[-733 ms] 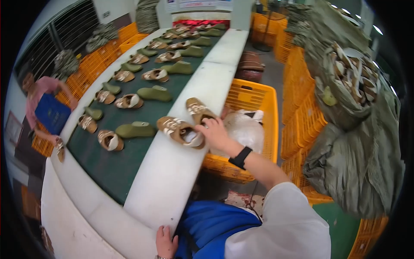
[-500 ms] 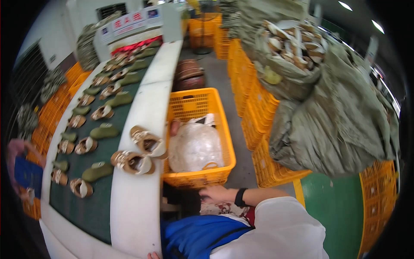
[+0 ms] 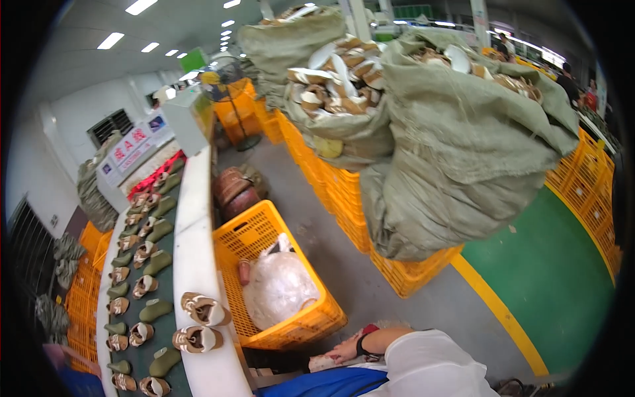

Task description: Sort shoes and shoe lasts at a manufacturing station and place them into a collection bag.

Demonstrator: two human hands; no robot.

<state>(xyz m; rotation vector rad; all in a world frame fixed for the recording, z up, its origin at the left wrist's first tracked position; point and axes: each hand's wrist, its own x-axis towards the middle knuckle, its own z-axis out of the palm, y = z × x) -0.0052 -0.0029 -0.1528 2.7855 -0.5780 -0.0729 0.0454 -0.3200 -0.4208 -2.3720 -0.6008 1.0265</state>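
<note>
Right hand (image 3: pixel 344 349) low at 6 o'clock, below yellow crate (image 3: pixel 284 331); grip touches pale thing, hold unclear. Left hand out of sight. Two tan shoes (image 3: pixel 198 324) on white tabletop edge (image 3: pixel 192 231), at 9 o'clock from hand.

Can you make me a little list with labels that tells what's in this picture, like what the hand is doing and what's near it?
Place: a factory floor beside a conveyor belt
Right hand: low beside the orange crate, wearing a black wristband; fingers hard to make out
Left hand: not in view
In the crate: a clear plastic bag
On the white belt edge: two tan sandals
On the green belt: rows of sandals and green shoe forms
To the right: big grey-green sacks on orange crates, stuffed with sandals
</note>
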